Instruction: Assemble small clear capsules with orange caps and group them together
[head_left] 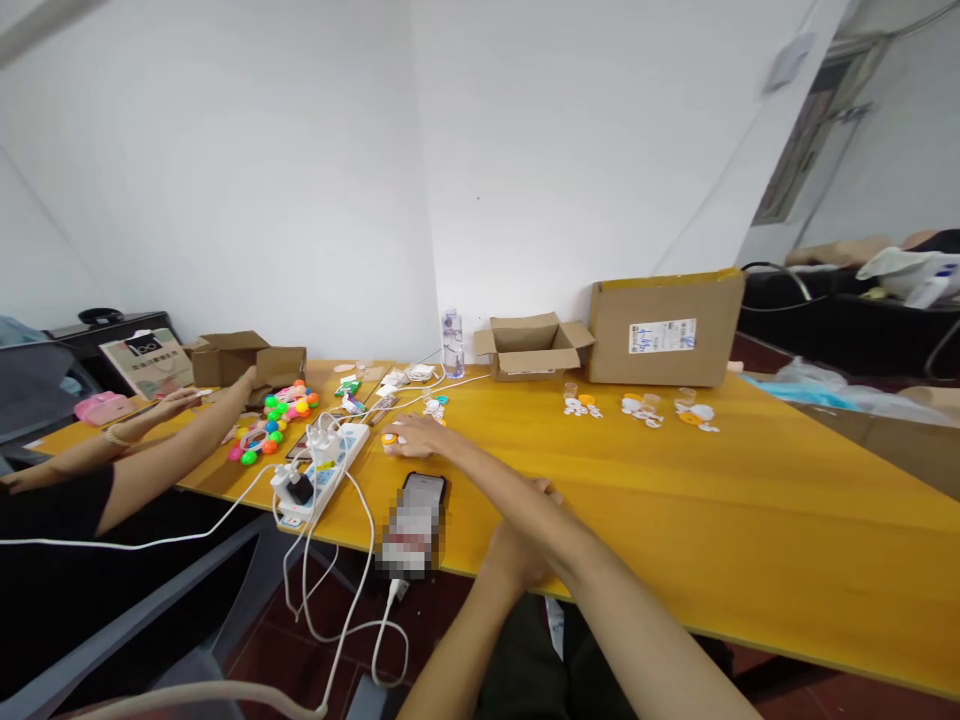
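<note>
My right arm crosses over my left forearm. At its end, my right hand (420,437) is low over the table, left of centre, with fingers curled down at a small orange and white piece (388,439). Just behind that hand lies a little cluster of white pieces with a teal one (435,408). My left hand (521,545) rests at the table's front edge, partly covered by my right forearm; its visible fingers lie on the tabletop, with nothing seen in them. Between the hands and the front edge lies a phone (414,525) with a blurred screen, plugged into a cable.
A white power strip (330,475) with plugs and trailing cables stands left of the phone. Along the back are a water bottle (453,343), an open carton (532,348), a large box (664,330) and clusters of small white pieces (581,405). A co-worker's arms (176,440) reach beside colourful balls (274,430).
</note>
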